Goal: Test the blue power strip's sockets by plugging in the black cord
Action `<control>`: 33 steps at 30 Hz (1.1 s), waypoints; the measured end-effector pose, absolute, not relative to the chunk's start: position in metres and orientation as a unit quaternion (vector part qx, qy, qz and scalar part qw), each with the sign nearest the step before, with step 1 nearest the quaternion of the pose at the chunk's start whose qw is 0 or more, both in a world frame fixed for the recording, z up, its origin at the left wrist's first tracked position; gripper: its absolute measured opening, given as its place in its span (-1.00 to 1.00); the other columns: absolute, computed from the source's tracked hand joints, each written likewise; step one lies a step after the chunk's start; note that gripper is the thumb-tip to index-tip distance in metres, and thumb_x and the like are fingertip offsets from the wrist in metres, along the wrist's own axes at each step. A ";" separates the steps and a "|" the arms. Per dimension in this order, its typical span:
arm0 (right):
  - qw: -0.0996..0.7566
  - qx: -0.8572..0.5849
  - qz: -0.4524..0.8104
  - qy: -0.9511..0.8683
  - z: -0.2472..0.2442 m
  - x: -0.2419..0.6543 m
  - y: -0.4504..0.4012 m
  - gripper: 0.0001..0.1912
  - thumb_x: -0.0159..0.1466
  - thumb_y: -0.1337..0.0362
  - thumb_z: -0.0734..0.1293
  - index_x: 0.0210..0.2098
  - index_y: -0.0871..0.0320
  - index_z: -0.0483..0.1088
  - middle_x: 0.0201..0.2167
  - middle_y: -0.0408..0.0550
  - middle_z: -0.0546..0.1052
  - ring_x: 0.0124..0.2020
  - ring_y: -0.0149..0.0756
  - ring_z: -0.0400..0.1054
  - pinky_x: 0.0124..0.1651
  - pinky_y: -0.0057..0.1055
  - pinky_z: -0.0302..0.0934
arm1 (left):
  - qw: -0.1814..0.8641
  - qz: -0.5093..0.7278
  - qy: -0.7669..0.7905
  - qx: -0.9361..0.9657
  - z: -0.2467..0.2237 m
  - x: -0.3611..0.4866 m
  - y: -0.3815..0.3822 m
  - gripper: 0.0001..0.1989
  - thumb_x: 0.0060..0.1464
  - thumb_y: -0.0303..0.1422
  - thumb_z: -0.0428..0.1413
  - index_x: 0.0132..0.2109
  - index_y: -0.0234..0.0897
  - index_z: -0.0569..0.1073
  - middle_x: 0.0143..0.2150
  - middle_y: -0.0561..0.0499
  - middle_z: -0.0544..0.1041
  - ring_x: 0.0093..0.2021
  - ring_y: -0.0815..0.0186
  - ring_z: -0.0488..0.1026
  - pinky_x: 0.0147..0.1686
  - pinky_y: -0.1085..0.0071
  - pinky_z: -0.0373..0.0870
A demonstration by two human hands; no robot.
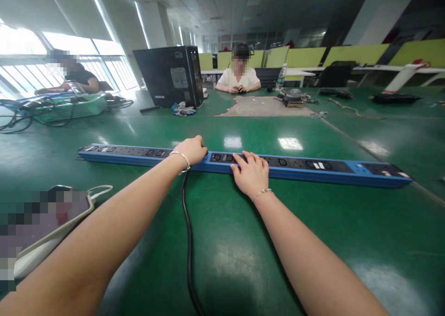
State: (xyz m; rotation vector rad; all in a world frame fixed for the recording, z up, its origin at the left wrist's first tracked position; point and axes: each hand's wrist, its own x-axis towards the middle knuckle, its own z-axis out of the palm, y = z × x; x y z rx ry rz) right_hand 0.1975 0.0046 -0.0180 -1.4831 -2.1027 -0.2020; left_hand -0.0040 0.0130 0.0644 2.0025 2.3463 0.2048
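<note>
A long blue power strip (323, 176) with a black socket face lies crosswise on the green table. My left hand (192, 150) is closed over its middle, gripping the plug end of a black power cord (188, 223); the fingers hide most of the plug, so how far it sits in a socket cannot be seen. From under that hand the cord runs down toward the near edge of the view. Just right of it, my right hand (253, 171) rests on the strip, fingers spread over the sockets and holding nothing.
A phone (52, 228) in a pale holder lies at the near left, with a white cable. Farther back are a green basket (69, 109) of cables, a black computer case (170, 77), gloves (184, 109) and a bottle (282, 74). Two people sit across the table.
</note>
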 end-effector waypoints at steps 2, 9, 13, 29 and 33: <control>0.278 -0.552 -0.075 -0.782 -0.018 0.198 0.005 -0.61 0.30 0.07 0.17 0.08 -0.09 0.36 0.15 -0.06 0.34 0.16 -0.13 0.11 0.16 -0.12 -0.14 | 0.016 0.053 0.759 0.648 0.063 -0.002 0.012 -0.67 0.04 -0.19 -0.07 -0.12 -0.25 0.39 -0.16 -0.20 0.56 -0.14 0.10 0.49 -0.20 0.26 0.36; 0.280 -0.552 -0.073 -0.782 -0.018 0.197 0.004 -0.61 0.29 0.06 0.17 0.07 -0.09 0.36 0.15 -0.04 0.34 0.16 -0.12 0.11 0.15 -0.11 -0.13 | -0.006 0.014 0.774 0.633 0.057 0.012 0.003 -0.64 0.10 -0.23 -0.16 -0.02 -0.25 0.32 -0.14 -0.23 0.54 -0.14 0.08 0.50 -0.21 0.22 0.38; 0.284 -0.551 -0.071 -0.781 -0.019 0.197 0.004 -0.61 0.29 0.06 0.16 0.07 -0.07 0.37 0.15 -0.04 0.35 0.16 -0.11 0.11 0.15 -0.09 -0.13 | -0.007 0.013 0.782 0.624 0.056 0.016 0.000 -0.63 0.12 -0.22 -0.17 0.00 -0.22 0.30 -0.13 -0.22 0.54 -0.12 0.08 0.49 -0.19 0.23 0.37; 0.188 -0.566 -0.103 -0.796 -0.018 0.289 0.012 -0.44 0.25 0.07 0.19 0.21 0.09 0.18 0.24 -0.03 0.23 0.25 -0.09 0.00 0.23 -0.02 -0.18 | -0.012 0.029 0.771 0.636 0.052 0.018 -0.005 -0.63 0.13 -0.22 -0.19 0.00 -0.24 0.30 -0.18 -0.28 0.54 -0.16 0.02 0.50 -0.22 0.15 0.37; 0.202 -0.576 -0.119 -0.783 -0.026 0.295 0.012 -0.44 0.24 0.02 0.20 0.20 0.04 0.19 0.23 -0.06 0.25 0.23 -0.11 0.03 0.23 -0.03 -0.18 | -0.008 0.044 0.777 0.628 0.051 0.017 -0.006 -0.62 0.12 -0.17 -0.17 -0.02 -0.26 0.31 -0.18 -0.28 0.54 -0.15 0.01 0.50 -0.21 0.14 0.37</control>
